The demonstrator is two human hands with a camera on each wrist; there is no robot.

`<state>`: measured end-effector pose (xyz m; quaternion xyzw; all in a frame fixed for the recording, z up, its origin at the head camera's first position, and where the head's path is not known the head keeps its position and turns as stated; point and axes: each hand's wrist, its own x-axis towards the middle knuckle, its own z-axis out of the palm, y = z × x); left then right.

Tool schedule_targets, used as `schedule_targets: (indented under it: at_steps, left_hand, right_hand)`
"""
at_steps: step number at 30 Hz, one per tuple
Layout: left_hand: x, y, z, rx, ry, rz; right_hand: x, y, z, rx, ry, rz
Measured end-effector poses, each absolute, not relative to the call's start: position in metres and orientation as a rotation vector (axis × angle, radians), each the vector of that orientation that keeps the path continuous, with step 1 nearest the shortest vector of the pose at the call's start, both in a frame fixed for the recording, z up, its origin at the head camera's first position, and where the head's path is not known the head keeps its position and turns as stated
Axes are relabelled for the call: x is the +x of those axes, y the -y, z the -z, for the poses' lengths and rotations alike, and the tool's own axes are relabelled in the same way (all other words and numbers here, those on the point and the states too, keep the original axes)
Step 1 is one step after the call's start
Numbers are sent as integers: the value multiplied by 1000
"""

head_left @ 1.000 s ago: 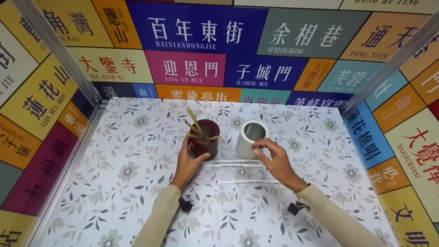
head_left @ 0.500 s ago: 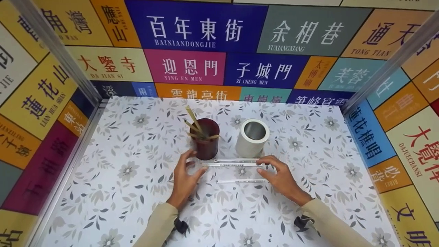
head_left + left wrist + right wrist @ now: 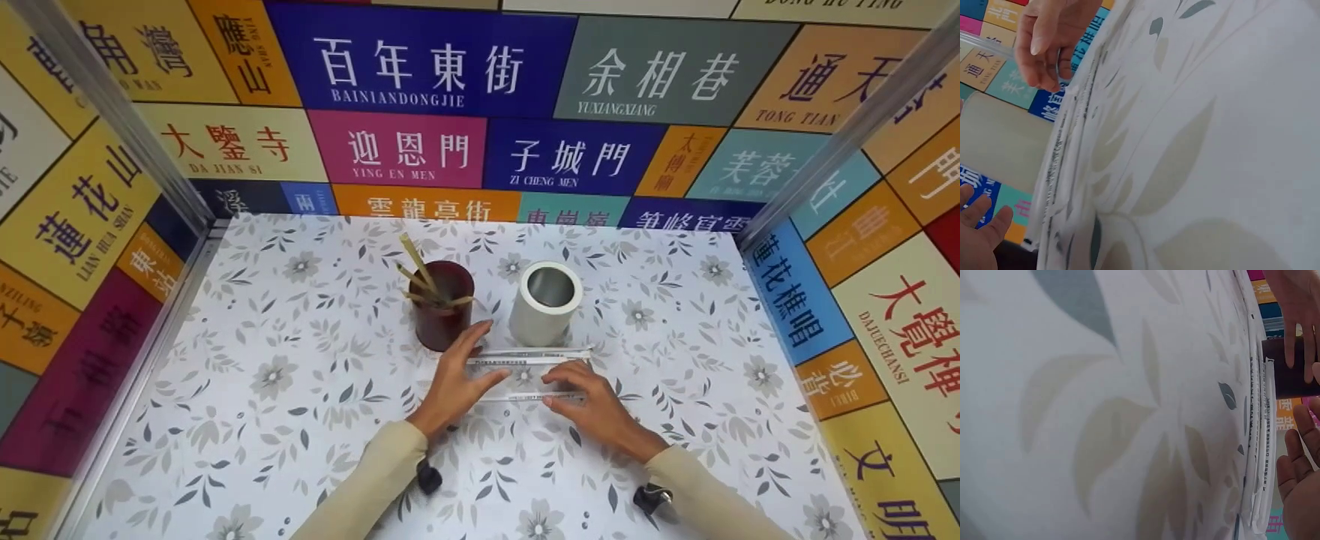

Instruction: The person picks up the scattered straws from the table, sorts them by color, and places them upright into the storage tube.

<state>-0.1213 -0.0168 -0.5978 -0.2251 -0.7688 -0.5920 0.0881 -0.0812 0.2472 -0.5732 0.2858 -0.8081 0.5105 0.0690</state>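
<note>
My left hand [image 3: 459, 381] hovers with thumb and fingers apart over the left ends of several slim, white-wrapped sticks [image 3: 525, 360] with printed lettering. Over the right part of the front wrapped stick [image 3: 517, 398] is my right hand [image 3: 596, 405], its fingers relaxed and spread from the thumb. In the right wrist view, the wrapped sticks [image 3: 1266, 439] lie side by side beyond the right hand's fingers [image 3: 1297, 455]. Just behind the left hand stands a dark red cup [image 3: 442, 330] holding several thin yellowish sticks [image 3: 420, 266]. A pale grey cup [image 3: 538, 319] stands upright behind the right hand.
A white tablecloth [image 3: 225, 390] with grey leaves and flowers covers the table. Panels printed with Chinese lettering [image 3: 412, 75] rise at the back and sides, with clear corner posts [image 3: 142, 135] at both back corners.
My left hand has let go of the red cup and moved right and down over the wrapped sticks. My right hand has come down from the grey cup's rim toward the front stick.
</note>
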Motion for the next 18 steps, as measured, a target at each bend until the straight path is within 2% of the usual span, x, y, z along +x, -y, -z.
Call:
schedule_targets:
  at_steps: [18]
  left_hand:
    - [-166, -27, 605, -605, 2506, 1664]
  right_hand:
    - [-87, -241, 597, 966, 2415, -1474]
